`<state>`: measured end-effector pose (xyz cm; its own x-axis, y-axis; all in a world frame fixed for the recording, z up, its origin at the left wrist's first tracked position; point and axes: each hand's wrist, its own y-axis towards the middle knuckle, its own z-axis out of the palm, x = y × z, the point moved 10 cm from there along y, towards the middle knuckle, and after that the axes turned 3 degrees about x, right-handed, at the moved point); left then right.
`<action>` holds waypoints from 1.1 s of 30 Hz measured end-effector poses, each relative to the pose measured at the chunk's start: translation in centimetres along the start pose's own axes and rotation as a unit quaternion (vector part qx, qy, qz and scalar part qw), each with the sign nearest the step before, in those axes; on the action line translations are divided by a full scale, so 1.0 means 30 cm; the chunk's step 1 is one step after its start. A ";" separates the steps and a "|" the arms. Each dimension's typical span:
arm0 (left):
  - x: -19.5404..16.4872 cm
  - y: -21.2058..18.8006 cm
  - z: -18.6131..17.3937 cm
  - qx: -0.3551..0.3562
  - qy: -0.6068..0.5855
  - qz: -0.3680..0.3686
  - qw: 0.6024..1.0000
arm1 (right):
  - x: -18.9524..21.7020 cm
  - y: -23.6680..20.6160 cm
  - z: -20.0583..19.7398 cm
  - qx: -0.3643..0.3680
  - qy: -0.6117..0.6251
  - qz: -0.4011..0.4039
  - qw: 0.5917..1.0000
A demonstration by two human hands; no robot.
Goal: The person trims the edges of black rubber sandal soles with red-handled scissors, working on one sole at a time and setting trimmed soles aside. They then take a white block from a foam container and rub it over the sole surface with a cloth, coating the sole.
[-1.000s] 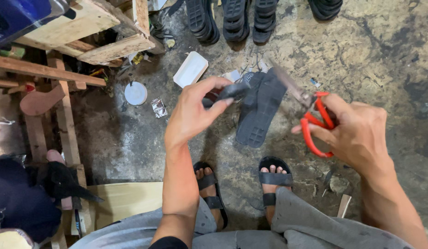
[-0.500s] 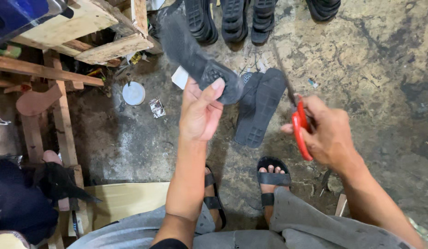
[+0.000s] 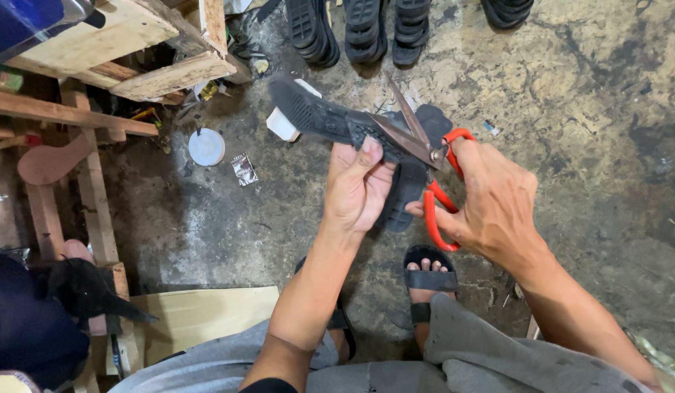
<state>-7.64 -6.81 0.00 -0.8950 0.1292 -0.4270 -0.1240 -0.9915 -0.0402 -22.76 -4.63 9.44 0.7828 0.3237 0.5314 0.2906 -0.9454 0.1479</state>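
While left hand (image 3: 359, 191) grips sole (image 3: 319, 116), right hand (image 3: 490, 207) spreads scissors (image 3: 425, 156).

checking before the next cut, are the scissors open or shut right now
Open. The scissors in the right hand show two blades spread in a V against the black sole held by the left hand.

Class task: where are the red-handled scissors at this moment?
In the head view, right of centre: the right hand holds the scissors, blades open against the black sole held by the left hand.

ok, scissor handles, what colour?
Red-orange loops on the scissors, held in the right hand; blades are dull metal. The head view shows it plainly.
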 end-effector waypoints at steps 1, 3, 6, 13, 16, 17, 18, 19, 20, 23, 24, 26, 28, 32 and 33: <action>0.000 0.001 0.000 0.001 0.003 -0.002 1.000 | 0.001 0.002 -0.003 0.000 0.000 0.003 1.000; -0.017 0.006 0.001 0.020 0.022 0.004 1.000 | 0.002 0.004 0.001 0.021 -0.018 0.013 1.000; -0.050 0.022 -0.027 0.031 0.064 0.001 0.997 | 0.004 0.002 -0.010 0.040 -0.038 0.018 0.998; -0.134 0.049 -0.102 0.051 0.187 -0.021 0.981 | 0.001 -0.013 -0.023 0.078 -0.027 0.011 0.996; -0.166 0.058 -0.101 0.042 0.244 -0.017 0.969 | -0.033 -0.027 -0.007 0.111 -0.045 0.038 0.992; -0.171 0.059 -0.091 0.044 0.241 -0.016 0.969 | -0.046 -0.031 0.003 0.127 -0.035 0.046 0.990; -0.174 0.061 -0.080 0.046 0.239 -0.017 0.970 | -0.062 -0.035 0.013 0.142 -0.025 0.054 0.988; -0.175 0.061 -0.068 0.048 0.236 -0.017 0.970 | -0.077 -0.040 0.025 0.156 -0.015 0.063 0.986; -0.177 0.060 -0.047 0.062 0.249 -0.005 0.967 | -0.101 -0.046 0.028 0.150 0.013 0.089 0.985; -0.177 0.050 -0.004 0.091 0.293 0.013 0.952 | -0.157 -0.059 0.046 0.121 0.088 0.143 0.978; -0.172 0.049 -0.002 0.092 0.309 0.004 0.947 | -0.170 -0.062 0.043 0.106 0.107 0.146 0.978; -0.178 0.057 -0.030 0.052 0.281 -0.006 0.958 | -0.190 -0.075 0.052 0.096 0.131 0.155 0.975; -0.191 0.073 -0.085 -0.027 0.186 -0.007 0.982 | -0.206 -0.088 0.068 0.107 0.140 0.165 0.970; -0.243 0.071 -0.040 0.019 0.232 0.055 0.971 | -0.171 -0.081 0.080 0.119 0.145 0.106 0.977; -0.242 0.066 -0.033 0.024 0.222 0.056 0.973 | -0.163 -0.079 0.085 0.127 0.133 0.098 0.978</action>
<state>-0.96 -9.73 2.12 -0.6314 -0.0103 -0.7754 -0.0650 -0.9957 0.0662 -25.89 -3.88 4.37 0.6757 0.0844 0.7323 0.3038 -0.9370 -0.1724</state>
